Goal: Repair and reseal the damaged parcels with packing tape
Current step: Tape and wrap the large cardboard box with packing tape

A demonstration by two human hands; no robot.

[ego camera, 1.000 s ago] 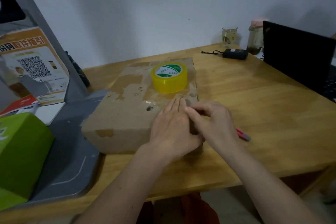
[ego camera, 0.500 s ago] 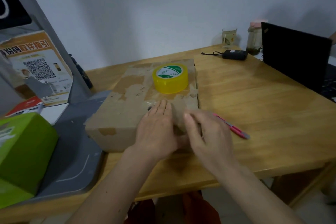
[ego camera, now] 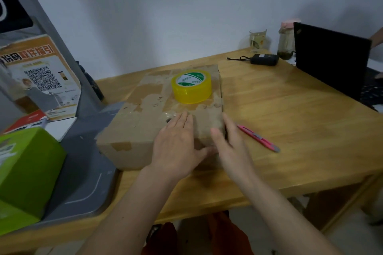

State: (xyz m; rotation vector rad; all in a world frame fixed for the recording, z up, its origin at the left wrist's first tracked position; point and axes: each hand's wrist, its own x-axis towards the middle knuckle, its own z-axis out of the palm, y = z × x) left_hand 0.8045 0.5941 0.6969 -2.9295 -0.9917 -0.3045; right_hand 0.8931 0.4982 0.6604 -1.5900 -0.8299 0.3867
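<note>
Cardboard parcel (ego camera: 145, 128) lies mid-frame on the desk (ego camera: 290, 130), with a tape roll (ego camera: 191, 86) on its far end. Left hand (ego camera: 178, 147) presses flat on top, fingers straight. Right hand (ego camera: 232, 147), fingers also straight, touches the parcel's right edge.

Dim, flat indoor light; a soft sheen on the table (ego camera: 290, 109) at right; faint shadows on the wall (ego camera: 165, 16); right hand (ego camera: 232, 147) motion-blurred; wide-angle bending at the edges
</note>
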